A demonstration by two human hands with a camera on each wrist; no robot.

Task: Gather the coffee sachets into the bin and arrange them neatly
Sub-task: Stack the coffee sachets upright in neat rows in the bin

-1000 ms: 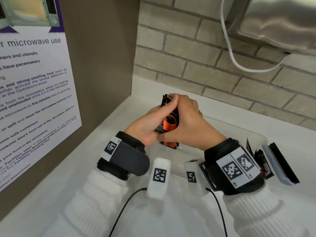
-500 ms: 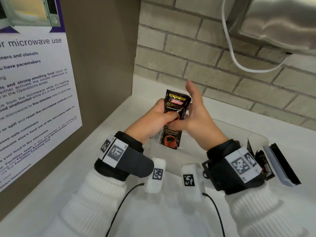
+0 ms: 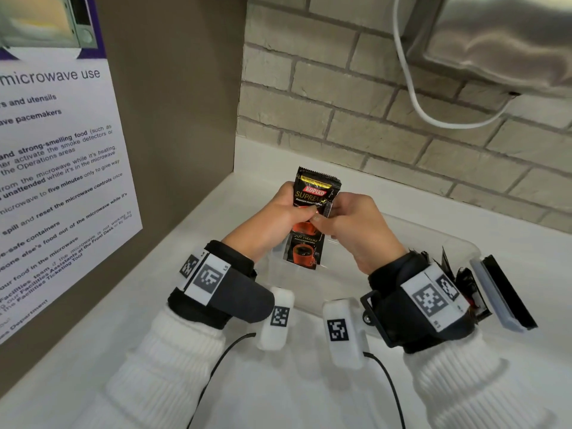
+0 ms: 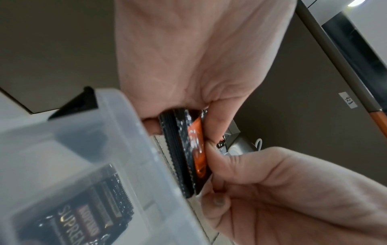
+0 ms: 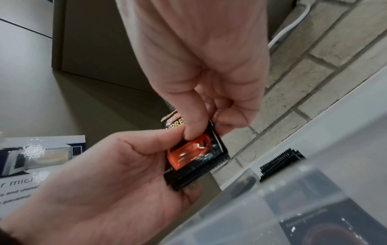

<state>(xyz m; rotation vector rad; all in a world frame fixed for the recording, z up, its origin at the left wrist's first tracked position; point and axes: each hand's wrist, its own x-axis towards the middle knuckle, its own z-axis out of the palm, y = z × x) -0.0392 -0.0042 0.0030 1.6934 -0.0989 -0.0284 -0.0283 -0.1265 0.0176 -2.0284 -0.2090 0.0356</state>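
A small stack of black Kopiko coffee sachets stands upright above the clear plastic bin, printed face towards me. My left hand grips the stack from the left, thumb on the front. From the right, my right hand pinches the same stack, thumb beside the left thumb. One sachet sticks out below the hands, over the bin. The left wrist view shows the stack edge-on between the fingers. More sachets stand at the bin's right end, also visible through the bin wall.
A flat grey-and-black slab leans beside the bin's right end. A brick wall rises behind the white counter, a brown panel with a microwave notice stands at the left, and a white cable hangs above.
My right hand lifted off the top of the stack, opened flat beside it, and now pinches it from the right. The stack has turned face-on.
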